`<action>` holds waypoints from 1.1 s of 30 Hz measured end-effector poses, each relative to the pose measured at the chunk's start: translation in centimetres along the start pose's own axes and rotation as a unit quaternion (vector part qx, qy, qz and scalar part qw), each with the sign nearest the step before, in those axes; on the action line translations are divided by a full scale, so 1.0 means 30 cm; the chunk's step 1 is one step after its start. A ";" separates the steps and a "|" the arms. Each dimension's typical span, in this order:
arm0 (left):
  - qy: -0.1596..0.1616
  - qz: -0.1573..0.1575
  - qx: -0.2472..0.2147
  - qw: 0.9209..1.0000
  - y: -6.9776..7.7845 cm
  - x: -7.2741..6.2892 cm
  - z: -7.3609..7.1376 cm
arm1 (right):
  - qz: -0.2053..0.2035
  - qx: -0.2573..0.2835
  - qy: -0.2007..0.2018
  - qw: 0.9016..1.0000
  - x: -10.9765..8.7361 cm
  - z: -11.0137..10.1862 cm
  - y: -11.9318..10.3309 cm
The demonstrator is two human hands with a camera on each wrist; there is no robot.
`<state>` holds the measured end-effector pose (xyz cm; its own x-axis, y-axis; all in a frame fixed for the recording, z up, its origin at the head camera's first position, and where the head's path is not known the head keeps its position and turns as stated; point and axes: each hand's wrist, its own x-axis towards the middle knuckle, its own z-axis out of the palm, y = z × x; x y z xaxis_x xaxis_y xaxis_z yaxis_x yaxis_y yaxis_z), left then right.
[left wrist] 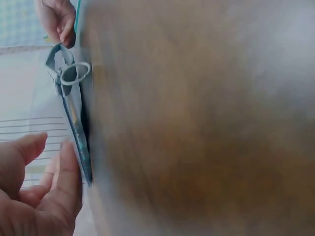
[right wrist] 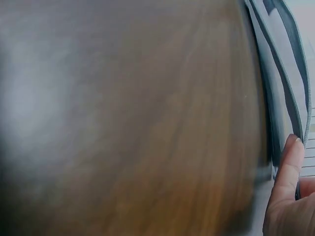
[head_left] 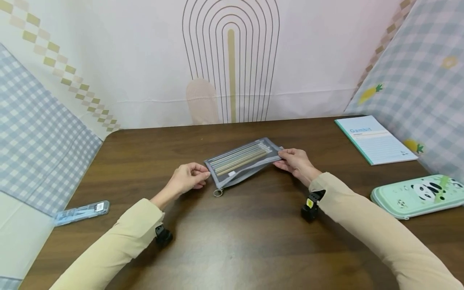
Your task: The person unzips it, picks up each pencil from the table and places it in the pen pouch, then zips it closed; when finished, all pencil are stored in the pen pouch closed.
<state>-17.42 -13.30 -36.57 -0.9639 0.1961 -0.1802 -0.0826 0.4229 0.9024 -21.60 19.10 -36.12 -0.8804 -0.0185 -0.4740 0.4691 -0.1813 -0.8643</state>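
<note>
A grey zip pouch (head_left: 241, 161) with a see-through side lies tilted near the table's middle; several slim gold and silver sticks (head_left: 239, 157) show inside. Its zipper edges part along the side towards me, and a metal ring (head_left: 218, 192) hangs at the left end. My right hand (head_left: 295, 164) pinches the pouch's right corner between thumb and fingers. At the other end, my left hand (head_left: 187, 177) has its fingertips right at the pouch's edge. In the left wrist view, that hand's thumb (left wrist: 32, 147) stands apart from its fingers (left wrist: 66, 172), which lie alongside the pouch.
A light blue notebook (head_left: 377, 141) lies at the back right. Nearer on the right is a green panda pencil case (head_left: 418, 196). On the left edge of the wooden table (head_left: 224, 241) rests a slim blue see-through case (head_left: 82, 212). Patterned cloth hangs behind and at both sides.
</note>
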 end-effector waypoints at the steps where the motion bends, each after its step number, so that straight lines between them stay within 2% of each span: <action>1: -0.016 -0.013 -0.021 1.000 -0.005 -0.003 0.003 | -0.002 0.002 0.000 1.000 -0.003 -0.004 0.001; 3: -0.044 -0.033 -0.049 0.997 -0.009 -0.007 0.013 | -0.007 0.002 -0.003 1.000 -0.008 -0.009 0.004; 5: -0.058 -0.043 -0.070 0.995 -0.001 -0.002 0.031 | -0.016 -0.002 -0.007 1.000 -0.012 -0.018 0.007; 8: -0.058 -0.058 -0.109 0.991 0.010 0.010 0.055 | -0.037 -0.042 -0.005 0.998 -0.014 -0.032 0.012; 11: -0.046 -0.082 -0.172 0.981 0.018 0.027 0.074 | -0.074 -0.123 0.010 0.990 -0.014 -0.049 0.018; 13: -0.037 -0.092 -0.210 0.973 0.019 0.039 0.083 | -0.120 -0.195 0.034 0.973 -0.019 -0.058 0.022; 15: -0.027 -0.098 -0.236 0.966 0.021 0.049 0.090 | -0.186 -0.259 0.078 0.945 -0.024 -0.057 0.028; 17: -0.021 -0.099 -0.246 0.964 0.022 0.056 0.095 | -0.250 -0.300 0.109 0.914 -0.036 -0.038 0.036; 18: -0.019 -0.098 -0.248 0.964 0.023 0.059 0.097 | -0.276 -0.314 0.112 0.902 -0.046 -0.021 0.042; 19: -0.015 -0.099 -0.248 0.964 0.023 0.060 0.099 | -0.293 -0.321 0.098 0.895 -0.056 0.002 0.051; 20: -0.012 -0.101 -0.249 0.963 0.024 0.060 0.101 | -0.299 -0.323 0.071 0.895 -0.067 0.029 0.062; 22: -0.006 -0.104 -0.255 0.961 0.030 0.061 0.108 | -0.277 -0.313 -0.014 0.908 -0.096 0.092 0.087; 24: -0.002 -0.105 -0.264 0.959 0.038 0.064 0.116 | -0.227 -0.305 -0.089 0.921 -0.124 0.158 0.114; 26: 0.002 -0.109 -0.273 0.956 0.048 0.067 0.127 | -0.174 -0.291 -0.141 0.930 -0.143 0.217 0.137; 30: 0.000 -0.115 -0.286 0.951 0.058 0.072 0.140 | -0.118 -0.268 -0.177 0.940 -0.156 0.300 0.167; 33: -0.001 -0.118 -0.291 0.950 0.060 0.072 0.145 | -0.109 -0.267 -0.177 0.941 -0.153 0.332 0.183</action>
<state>-18.55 -8.26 -37.05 -0.9007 0.1595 -0.4040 -0.4223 -0.1044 0.9004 -15.68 8.40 -37.03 -0.8833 -0.3822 -0.2714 0.1595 0.2994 -0.9407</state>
